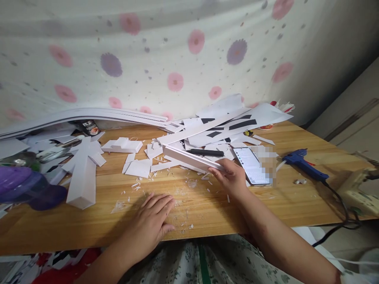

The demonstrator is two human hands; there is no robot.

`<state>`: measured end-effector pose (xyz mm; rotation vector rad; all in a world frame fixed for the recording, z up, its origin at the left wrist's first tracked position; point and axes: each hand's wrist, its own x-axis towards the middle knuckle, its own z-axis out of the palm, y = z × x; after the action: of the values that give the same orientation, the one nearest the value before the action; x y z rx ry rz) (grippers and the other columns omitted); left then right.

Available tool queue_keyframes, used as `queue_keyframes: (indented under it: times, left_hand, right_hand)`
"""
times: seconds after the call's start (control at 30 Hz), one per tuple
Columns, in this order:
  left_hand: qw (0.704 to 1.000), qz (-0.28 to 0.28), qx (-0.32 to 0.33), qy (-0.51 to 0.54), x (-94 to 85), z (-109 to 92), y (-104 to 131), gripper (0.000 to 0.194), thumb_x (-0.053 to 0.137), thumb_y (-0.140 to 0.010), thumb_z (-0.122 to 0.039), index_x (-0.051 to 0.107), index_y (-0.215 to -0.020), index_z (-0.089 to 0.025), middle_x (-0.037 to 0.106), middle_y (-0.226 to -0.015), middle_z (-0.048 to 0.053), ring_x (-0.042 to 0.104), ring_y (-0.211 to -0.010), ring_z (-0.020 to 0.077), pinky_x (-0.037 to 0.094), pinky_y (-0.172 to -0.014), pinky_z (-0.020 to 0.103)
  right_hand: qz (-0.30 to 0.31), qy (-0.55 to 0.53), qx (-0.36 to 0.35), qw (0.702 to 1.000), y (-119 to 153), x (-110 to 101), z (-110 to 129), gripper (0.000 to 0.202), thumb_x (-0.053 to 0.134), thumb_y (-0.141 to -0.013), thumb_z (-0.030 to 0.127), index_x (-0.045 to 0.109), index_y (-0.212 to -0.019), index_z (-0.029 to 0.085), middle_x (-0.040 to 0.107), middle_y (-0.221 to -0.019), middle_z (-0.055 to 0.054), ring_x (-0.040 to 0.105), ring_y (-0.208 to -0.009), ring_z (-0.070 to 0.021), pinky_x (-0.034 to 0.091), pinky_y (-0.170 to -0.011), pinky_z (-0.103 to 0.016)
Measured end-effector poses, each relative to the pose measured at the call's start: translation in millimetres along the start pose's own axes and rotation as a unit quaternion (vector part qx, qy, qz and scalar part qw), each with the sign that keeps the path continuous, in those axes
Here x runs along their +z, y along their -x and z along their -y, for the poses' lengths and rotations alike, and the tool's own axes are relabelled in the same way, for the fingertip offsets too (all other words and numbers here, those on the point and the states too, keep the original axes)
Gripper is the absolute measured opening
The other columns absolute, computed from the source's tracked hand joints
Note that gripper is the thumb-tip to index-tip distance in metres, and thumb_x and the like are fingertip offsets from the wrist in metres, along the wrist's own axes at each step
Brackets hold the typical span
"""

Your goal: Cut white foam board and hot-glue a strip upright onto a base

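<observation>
At the far left a purple plastic container (28,187) is sitting half off the wooden table (296,205), its rounded body blurring against a stack of long white foam sheets (89,114) that is running along the flowered cloth behind. Just right of it a boxy white cross-shaped piece (83,169) is lying flat, its square end pointing toward the table's near edge. My left hand (152,223) is resting palm down on the bare grain near that edge, fingers spread and flat, gripping nothing, with thin white shavings (139,185) scattering around it. Beyond it small cut blocks (137,167) are lying loose. My right hand (232,177) is curling around the near end of a long white foam strip (189,157), thumb on top and fingers closing under it; the strip is slanting away up-left toward the pile of offcuts (225,122). A black pen-like tool (205,152) is lying just behind the strip. A phone (251,165) is touching my right wrist side. Well right, a blue glue gun (304,163) is lying on open wood, its cord trailing off the right edge beside a pale power strip (359,193).
</observation>
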<state>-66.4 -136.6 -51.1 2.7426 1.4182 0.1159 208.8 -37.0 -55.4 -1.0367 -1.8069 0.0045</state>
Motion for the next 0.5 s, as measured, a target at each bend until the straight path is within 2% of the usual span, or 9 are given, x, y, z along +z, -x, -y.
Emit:
queue_keyframes:
  times: [0.17,0.33,0.5]
  left_hand:
    - [1.0,-0.011,-0.008,0.0,-1.1,0.4,-3.0,0.04,0.048,-0.091,-0.036,0.053,-0.129,-0.024,0.06,-0.13,0.007,0.053,-0.117,0.0257,0.03,-0.11,0.052]
    - [0.999,-0.035,-0.003,-0.007,4.8,3.5,-3.5,0.039,0.045,-0.093,-0.035,0.052,-0.13,-0.027,0.062,-0.126,0.005,0.054,-0.113,0.0243,0.019,-0.113,0.056]
    - [0.999,-0.036,-0.031,-0.005,3.8,3.2,-4.3,0.035,0.048,-0.092,-0.03,0.053,-0.127,-0.027,0.062,-0.125,0.004,0.053,-0.113,0.0241,0.01,-0.113,0.059]
  right_hand:
    - [0.004,0.001,-0.003,1.0,-0.2,-0.7,0.5,0.022,0.058,-0.084,0.039,0.06,-0.074,0.02,0.059,-0.06,-0.001,0.055,-0.054,-0.015,0.041,-0.049,-0.026]
    - [0.004,-0.002,0.006,1.0,0.3,-1.2,0.3,0.024,0.058,-0.084,0.042,0.061,-0.074,0.02,0.06,-0.06,-0.001,0.055,-0.054,-0.015,0.041,-0.05,-0.026]
    - [-0.01,0.003,0.01,1.0,1.3,-1.0,-0.3,0.023,0.061,-0.083,0.042,0.06,-0.074,0.021,0.06,-0.06,-0.001,0.055,-0.054,-0.0149,0.041,-0.05,-0.026]
